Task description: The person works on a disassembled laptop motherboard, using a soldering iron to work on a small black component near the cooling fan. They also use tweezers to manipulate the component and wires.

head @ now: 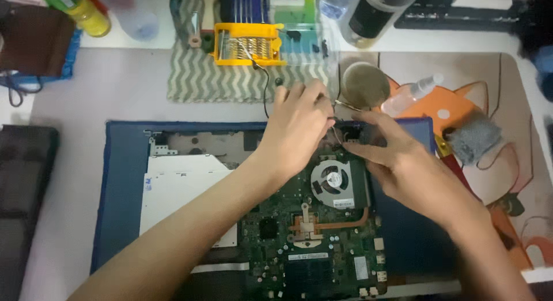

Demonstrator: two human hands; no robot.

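Observation:
An opened laptop base lies on the desk with its green circuit board bare. A round cooling fan and a copper heat pipe sit on the board. My left hand reaches over the board's far edge, fingers curled by a thin black wire. My right hand rests at the fan's far right corner, fingers pinched at a small dark part. What either hand grips is hidden. A silver drive fills the base's left side.
A yellow soldering stand sits on a zigzag cloth at the back. A round tin, a small spray bottle and a grey cloth lie on an orange fox mat. A dark case lies left.

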